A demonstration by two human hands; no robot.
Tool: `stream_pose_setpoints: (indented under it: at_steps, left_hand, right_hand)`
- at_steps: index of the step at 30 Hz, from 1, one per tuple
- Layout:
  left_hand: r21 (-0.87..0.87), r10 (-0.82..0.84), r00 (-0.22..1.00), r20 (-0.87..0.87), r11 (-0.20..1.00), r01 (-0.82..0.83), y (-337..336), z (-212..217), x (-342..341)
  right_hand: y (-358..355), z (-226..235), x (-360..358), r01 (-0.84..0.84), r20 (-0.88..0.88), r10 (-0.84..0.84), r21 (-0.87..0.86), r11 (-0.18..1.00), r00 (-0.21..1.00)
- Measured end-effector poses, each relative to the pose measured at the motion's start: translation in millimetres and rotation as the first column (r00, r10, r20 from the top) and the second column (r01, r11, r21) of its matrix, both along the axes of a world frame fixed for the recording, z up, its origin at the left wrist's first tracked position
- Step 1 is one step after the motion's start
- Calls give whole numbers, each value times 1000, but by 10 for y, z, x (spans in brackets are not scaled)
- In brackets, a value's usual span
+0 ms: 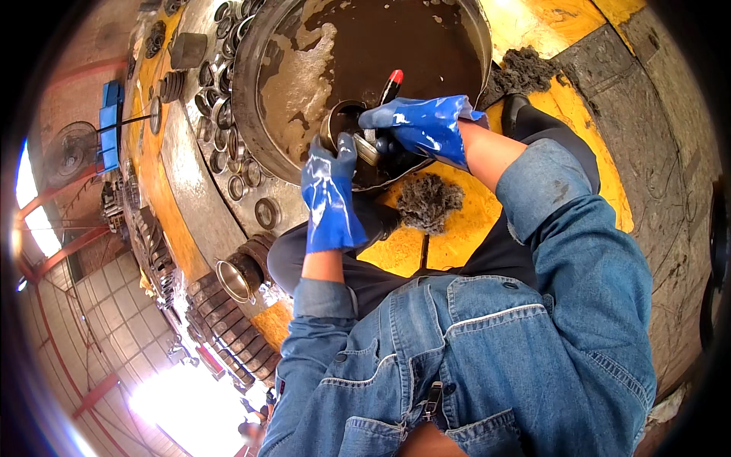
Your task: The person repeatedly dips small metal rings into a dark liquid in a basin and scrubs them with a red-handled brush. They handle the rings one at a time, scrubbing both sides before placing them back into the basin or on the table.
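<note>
Both my hands wear wet blue rubber gloves and work over the near part of a large round metal basin (pixel 245 114) of dark brown liquid. My left hand (pixel 330 186) is closed on the near-left edge of a metal ring (pixel 330 126), which is tilted. From the right, my right hand (pixel 421 128) is closed round a brush-like tool with a dark, red-tipped handle (pixel 392 85). The tool's pale lower end shows below the ring, close to my left fingers. Its working end is partly hidden by the gloves.
Many metal rings (pixel 221 114) crowd the metal surface left of the basin. A wider ring (pixel 237 278) lies near my left knee. Clumps of dark metal shavings (pixel 430 202) sit before me and right of the basin (pixel 525 72). Yellow flooring (pixel 586 129) borders dark plates.
</note>
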State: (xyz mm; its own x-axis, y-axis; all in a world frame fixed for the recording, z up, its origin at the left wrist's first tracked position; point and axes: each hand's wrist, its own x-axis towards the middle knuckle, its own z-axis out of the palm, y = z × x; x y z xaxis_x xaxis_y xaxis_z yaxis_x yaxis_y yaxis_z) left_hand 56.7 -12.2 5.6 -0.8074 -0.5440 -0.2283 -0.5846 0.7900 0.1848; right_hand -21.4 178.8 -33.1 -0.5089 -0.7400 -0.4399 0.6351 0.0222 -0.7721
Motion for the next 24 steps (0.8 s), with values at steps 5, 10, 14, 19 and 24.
stream_pose_setpoints:
  at_steps: [5, 10, 14, 19, 24]
  left_hand:
    - [19, -182, 982, 50, 983, 182, -171, 96, -138]
    - [221, -297, 878, 375, 949, 226, -715, -112, -839]
    - [154, -308, 838, 450, 951, 267, -602, -53, -1014]
    - [-39, -145, 977, 157, 987, 153, -36, 163, -292]
    - [24, -38, 999, 9, 999, 38, -85, -56, -38]
  right_hand:
    - [19, 40, 19, 20, -232, -4, 67, 998, 973]
    - [-311, -14, 53, 152, -726, 308, 493, 857, 615]
    - [-409, -110, 52, 218, -801, 356, 503, 836, 481]
    - [174, 299, -20, -49, -540, 168, 228, 972, 825]
    - [36, -24, 51, 36, -26, -37, -17, 999, 999]
